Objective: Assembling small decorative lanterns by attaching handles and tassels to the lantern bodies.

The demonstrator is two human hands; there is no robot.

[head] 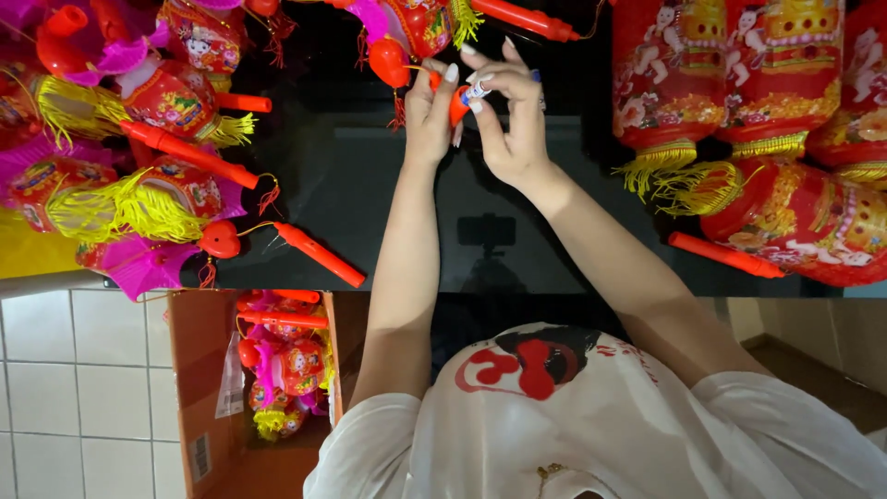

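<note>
Pinching a short orange handle (458, 104) between both sets of fingertips, the person holds it above the far part of the black desk (388, 194), where the head camera looks straight down on it. The left hand (430, 115) is closed around the handle's lower end, thumb and forefinger clamped, which seems to steady the piece. The right hand (510, 115) grasps a small white-and-blue cylinder (477, 91) at the handle's tip, fingers curled over from above, apparently so the small part meets the handle's open end. Both forearms reach forward from the white shirt and converge, wrists bent inward, elbows well apart.

A thin cord runs from the handle toward a red lantern (407, 32) lying just beyond the hands. To the left lies a heap of lanterns (139, 148) with yellow fringes, pink frills and long orange handles; to the right, several larger red lanterns (739, 83) lie together. Below the desk edge, a cardboard box (208, 388) on the tiled floor holds more.
</note>
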